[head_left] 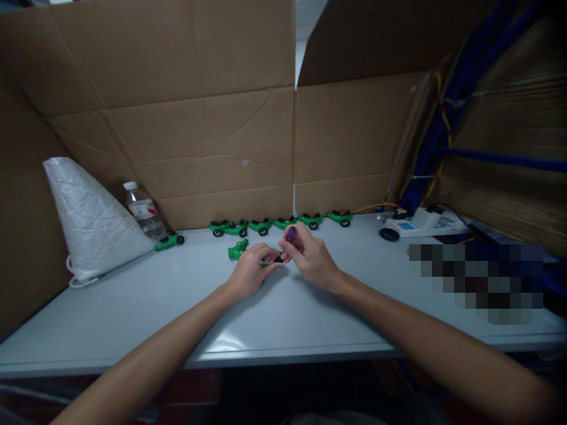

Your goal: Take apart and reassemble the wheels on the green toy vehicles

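Over the middle of the table, my left hand (256, 267) is closed, its thumb and fingers pinching a small black part (279, 258). My right hand (312, 257) grips a screwdriver with a purple handle (291, 234); its shaft is hidden by the fingers. The fingertips of both hands meet close to the black part. Just left of and behind my left hand lies a green plastic toy piece (238, 250) without visible wheels. Behind the hands stands a row of green toy motorbikes (259, 226) with black wheels.
Cardboard panels (199, 136) close off the table's back. At left are a silvery wrapped bundle (95, 224), a water bottle (144, 209) and another green toy motorbike (169, 241). To the right are a black disc (389, 234), a white power strip (425, 223), cables and a blurred patch.
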`<state>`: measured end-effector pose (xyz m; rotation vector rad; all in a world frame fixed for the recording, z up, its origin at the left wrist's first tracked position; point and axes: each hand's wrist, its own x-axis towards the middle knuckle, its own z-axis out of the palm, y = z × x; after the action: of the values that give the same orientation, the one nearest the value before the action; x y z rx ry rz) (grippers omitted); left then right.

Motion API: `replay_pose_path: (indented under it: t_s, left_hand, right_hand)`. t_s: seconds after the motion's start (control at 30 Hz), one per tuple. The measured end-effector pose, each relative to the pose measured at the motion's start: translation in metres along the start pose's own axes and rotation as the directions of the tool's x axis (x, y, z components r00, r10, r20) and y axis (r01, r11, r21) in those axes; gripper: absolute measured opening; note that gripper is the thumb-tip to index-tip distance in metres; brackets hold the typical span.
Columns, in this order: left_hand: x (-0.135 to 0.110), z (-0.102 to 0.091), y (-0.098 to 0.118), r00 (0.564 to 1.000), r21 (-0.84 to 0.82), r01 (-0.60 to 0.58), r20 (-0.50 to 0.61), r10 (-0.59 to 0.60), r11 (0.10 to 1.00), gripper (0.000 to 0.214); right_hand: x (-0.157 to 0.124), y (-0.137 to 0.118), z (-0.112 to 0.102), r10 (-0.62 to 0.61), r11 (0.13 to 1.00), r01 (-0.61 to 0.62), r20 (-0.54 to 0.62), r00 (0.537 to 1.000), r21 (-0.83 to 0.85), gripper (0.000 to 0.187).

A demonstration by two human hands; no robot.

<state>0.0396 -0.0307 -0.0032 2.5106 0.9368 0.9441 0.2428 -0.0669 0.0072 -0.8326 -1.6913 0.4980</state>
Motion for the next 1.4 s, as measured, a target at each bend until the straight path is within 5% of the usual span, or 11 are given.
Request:
replay_pose_path:
  t_s: [0.43, 1.4]
  left_hand:
    - [-0.0003, -0.0005, -0.002, 0.998, -0.068, 0.067, -0.005, -0.067, 0.995, 0.027]
    - [-0.0007, 0.003, -0.0044, 1.0, 0.06, 0.029, -0.004, -0.029, 0.998, 0.025]
  right_hand:
    - [-0.0001, -0.0016, -0.0047, -0.018, 1.0, 0.018, 0.025, 1.0, 0.003, 0.021]
    - [0.0009, -0.0052, -0.0061, -0.15, 0.961, 0.168, 0.094, 0.984, -0.22, 0.014]
